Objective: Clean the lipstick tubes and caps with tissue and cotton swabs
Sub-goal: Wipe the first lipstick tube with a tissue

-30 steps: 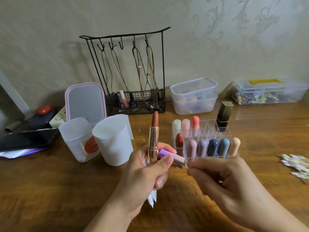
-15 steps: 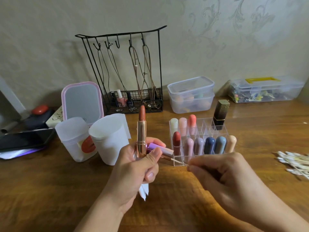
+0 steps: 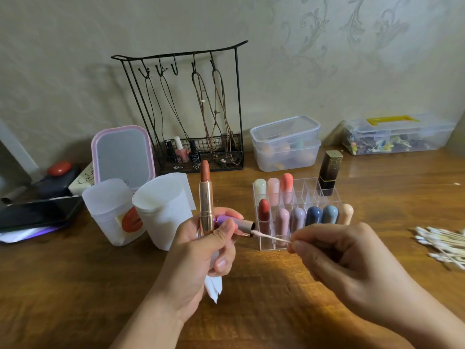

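Left hand gripping upright lipstick, purple cap and tissue above tabletop, right hand pinching swab, tip at, perhaps inside, the cap's mouth, organizer just behind.

Lipstick tube: glossy rose-gold metal. Organizer: clear glossy plastic. Table: varnished wood. Rack: black wire.

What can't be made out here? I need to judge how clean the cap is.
Head view only:
- Inside of the purple metallic cap: its opening faces sideways.
- Base of the rose-gold lipstick tube: covered by the left hand.
- White tissue: mostly hidden in that fist.
- Pile of cotton swabs: blurred, cut by right edge.
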A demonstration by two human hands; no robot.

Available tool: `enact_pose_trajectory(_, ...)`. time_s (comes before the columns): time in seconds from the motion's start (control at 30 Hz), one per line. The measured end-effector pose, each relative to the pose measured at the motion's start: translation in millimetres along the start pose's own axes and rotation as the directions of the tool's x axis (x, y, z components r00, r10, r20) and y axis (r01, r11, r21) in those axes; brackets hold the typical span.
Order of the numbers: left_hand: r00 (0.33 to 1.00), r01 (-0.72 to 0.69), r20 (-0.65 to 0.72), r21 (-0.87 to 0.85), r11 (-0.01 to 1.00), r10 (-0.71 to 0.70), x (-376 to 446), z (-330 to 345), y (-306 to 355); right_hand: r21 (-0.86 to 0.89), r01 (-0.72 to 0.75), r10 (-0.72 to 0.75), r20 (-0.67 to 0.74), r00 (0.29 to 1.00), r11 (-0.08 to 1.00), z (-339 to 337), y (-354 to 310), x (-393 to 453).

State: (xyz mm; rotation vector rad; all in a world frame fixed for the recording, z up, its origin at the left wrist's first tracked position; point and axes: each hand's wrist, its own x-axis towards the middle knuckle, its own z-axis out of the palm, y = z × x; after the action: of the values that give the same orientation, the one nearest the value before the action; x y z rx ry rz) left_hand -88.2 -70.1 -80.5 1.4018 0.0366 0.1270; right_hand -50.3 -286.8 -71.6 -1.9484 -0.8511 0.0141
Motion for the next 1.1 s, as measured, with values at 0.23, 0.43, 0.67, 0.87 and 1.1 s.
enact_pose_trajectory(0.23, 0.998, -0.014, 0.069, 0.102, 0.995, 0.007, -3.0, 6.4, -3.5, -0.154, 0.034, -0.055, -0.14, 0.989, 0.988, 13.4, -2.1, -1.2)
enact_pose_trajectory(0.43, 0.997, -0.046, 0.067, 0.147, 0.988, 0.037, -4.7, 11.5, -6.3, -0.148, 0.058, -0.077, -0.13, 0.989, 0.987, 23.7, 0.3, -0.4)
enact_pose_trajectory(0.67, 0.997, -0.04, 0.068, 0.129, 0.991, 0.032, -4.2, 13.0, -6.3, -0.138, 0.045, -0.062, -0.125, 0.99, 0.989, 20.2, 1.0, 0.6)
enact_pose_trajectory(0.87, 0.997, -0.025, 0.07, 0.118, 0.993, 0.017, -3.9, 12.7, -5.5, -0.132, 0.051, -0.062, -0.076, 0.995, 0.99, 19.6, 0.3, 1.4)
enact_pose_trajectory(1.1, 0.996, -0.026, 0.089, 0.1, 0.995, 0.017, -4.8, 11.5, -5.8, -0.109, 0.046, -0.055, -0.077, 0.995, 0.993, 17.2, 0.2, 0.3)
